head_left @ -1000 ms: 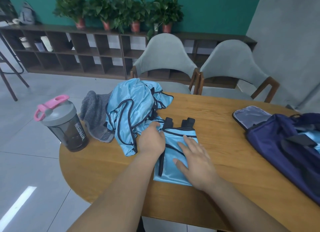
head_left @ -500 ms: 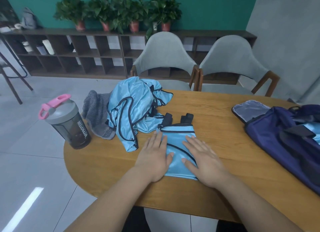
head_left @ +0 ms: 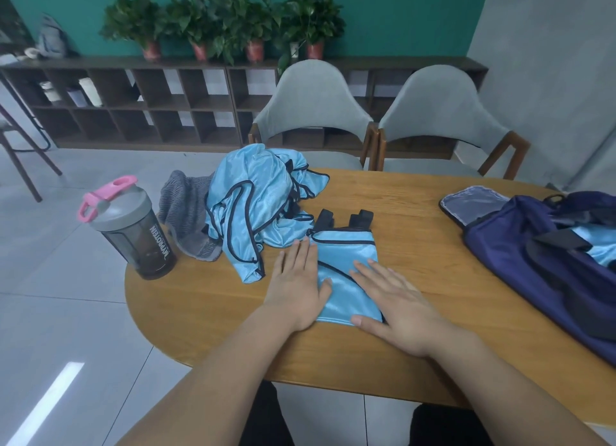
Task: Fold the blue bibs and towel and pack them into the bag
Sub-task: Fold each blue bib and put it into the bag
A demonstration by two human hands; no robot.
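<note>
1. Plainly, white lettering reading "MYPROTEIN" is seen running down the side of the dark shaker bottle (head_left: 133, 232). The bottle is stood upright near the left edge of the table (head_left: 400, 205) and is capped with a grey lid and a pink loop.
2. The left hand (head_left: 296, 285) is laid flat over the left edge of the folded bib (head_left: 343, 255). Its grip is spread apart with the fingers straight, and nothing is clasped.
3. The right hand (head_left: 396, 302) is likewise laid flat with its grip apart. It is pressed on the right and near part of the same bib, with the thumb at the near hem.
4. The folded bib is placed close to the table's front edge, with its two black straps pointed away from the person.
5. The unfolded bibs (head_left: 253, 205) are heaped just beyond it, touching its far left corner.
6. The grey towel (head_left: 185, 212) is bunched against the heap's left side, between the heap and the bottle.
7. The navy bag (head_left: 540, 255) is lain open at the table's right, well apart from the folded bib. Light blue cloth is seen inside it.
8. Bare wood is left between the folded bib and the bag.
</note>
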